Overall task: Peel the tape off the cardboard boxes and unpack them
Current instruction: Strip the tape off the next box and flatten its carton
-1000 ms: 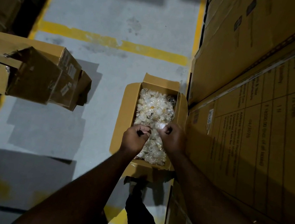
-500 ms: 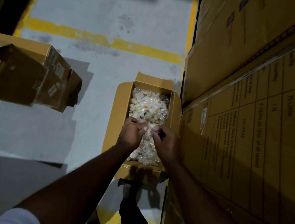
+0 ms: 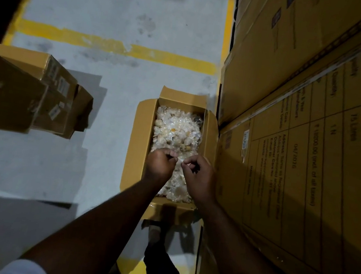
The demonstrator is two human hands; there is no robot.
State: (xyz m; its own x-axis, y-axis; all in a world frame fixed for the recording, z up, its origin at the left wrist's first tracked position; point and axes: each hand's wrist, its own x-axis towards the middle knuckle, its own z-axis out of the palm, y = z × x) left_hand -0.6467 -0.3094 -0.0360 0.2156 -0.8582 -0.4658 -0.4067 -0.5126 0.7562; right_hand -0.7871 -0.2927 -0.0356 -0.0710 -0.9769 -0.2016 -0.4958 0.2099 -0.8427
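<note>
An open cardboard box (image 3: pixel 139 145) stands on the grey floor, its flaps folded outward. A clear plastic bag (image 3: pixel 177 127) of small pale wrapped pieces fills it. My left hand (image 3: pixel 159 163) and my right hand (image 3: pixel 199 177) hover over the near half of the box, fingers pinched together on the clear plastic between them. The hands nearly touch each other. The lower part of the bag is hidden under my hands.
Tall printed cartons (image 3: pixel 299 128) form a wall directly right of the open box. Two opened brown boxes (image 3: pixel 33 95) lie on the floor to the left. Yellow painted lines (image 3: pixel 117 47) cross the floor beyond. My legs (image 3: pixel 161 258) stand just below the box.
Both hands have drawn closer together over the bag, pinching the plastic. The view has shifted slightly, so the box sits a little left of where it was.
</note>
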